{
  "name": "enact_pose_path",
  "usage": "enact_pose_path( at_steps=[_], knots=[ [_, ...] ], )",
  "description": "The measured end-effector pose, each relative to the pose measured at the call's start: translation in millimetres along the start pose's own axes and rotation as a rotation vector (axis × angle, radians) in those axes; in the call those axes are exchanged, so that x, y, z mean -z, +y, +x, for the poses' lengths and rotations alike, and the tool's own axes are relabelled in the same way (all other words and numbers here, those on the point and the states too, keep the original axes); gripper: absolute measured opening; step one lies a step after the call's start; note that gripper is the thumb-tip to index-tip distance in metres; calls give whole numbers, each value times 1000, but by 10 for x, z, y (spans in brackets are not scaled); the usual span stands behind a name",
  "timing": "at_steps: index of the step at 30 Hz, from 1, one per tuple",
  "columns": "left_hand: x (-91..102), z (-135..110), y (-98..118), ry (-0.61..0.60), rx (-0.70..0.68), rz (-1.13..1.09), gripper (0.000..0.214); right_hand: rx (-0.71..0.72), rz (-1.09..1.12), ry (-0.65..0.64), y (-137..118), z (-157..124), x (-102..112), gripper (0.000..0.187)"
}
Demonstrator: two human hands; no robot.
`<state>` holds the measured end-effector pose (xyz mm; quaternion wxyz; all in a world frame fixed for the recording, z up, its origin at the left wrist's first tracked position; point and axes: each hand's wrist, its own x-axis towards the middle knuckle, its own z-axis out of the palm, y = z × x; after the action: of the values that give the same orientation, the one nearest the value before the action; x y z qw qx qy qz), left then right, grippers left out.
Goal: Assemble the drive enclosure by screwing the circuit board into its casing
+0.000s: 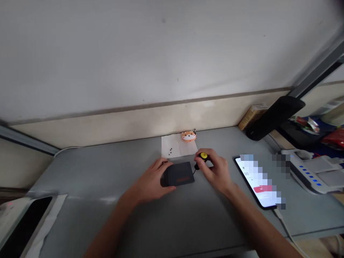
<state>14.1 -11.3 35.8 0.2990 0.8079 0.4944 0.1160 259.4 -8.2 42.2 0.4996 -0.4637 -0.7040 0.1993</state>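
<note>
A dark grey rectangular box (181, 173) with faint reddish lettering rests on the grey tabletop. My left hand (153, 182) grips its left end, thumb on the near side and fingers on the far side. In my right hand (216, 170) is a small screwdriver (203, 156) with a black and yellow handle. Its thin shaft points down and left to the right edge of the box; whether the tip touches a screw cannot be made out. Several tiny black screws (170, 152) lie on a white paper sheet (176, 141) just behind the box.
An orange animal-faced case (189, 136) sits on the paper. To the right lie a lit phone (255, 182) with a cable, a white power strip (309, 175) and a black cylinder (275, 118). A dark-screened device (33, 225) is at the left. A wall stands behind.
</note>
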Motion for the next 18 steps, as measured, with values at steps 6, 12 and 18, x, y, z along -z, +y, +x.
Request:
enact_pose_path(
  at_steps=[6,12,18],
  knots=[
    [-156,52,-36,48,-39,30,65,52,-12,200,53,-11,39,8],
    [-233,97,-34,37,-7,48,83,72,202,219,-17,-188,-180,12],
    [-121,84,-59,-1,-2,26,83,203,153,-47,-78,-275,-318,12]
  ],
)
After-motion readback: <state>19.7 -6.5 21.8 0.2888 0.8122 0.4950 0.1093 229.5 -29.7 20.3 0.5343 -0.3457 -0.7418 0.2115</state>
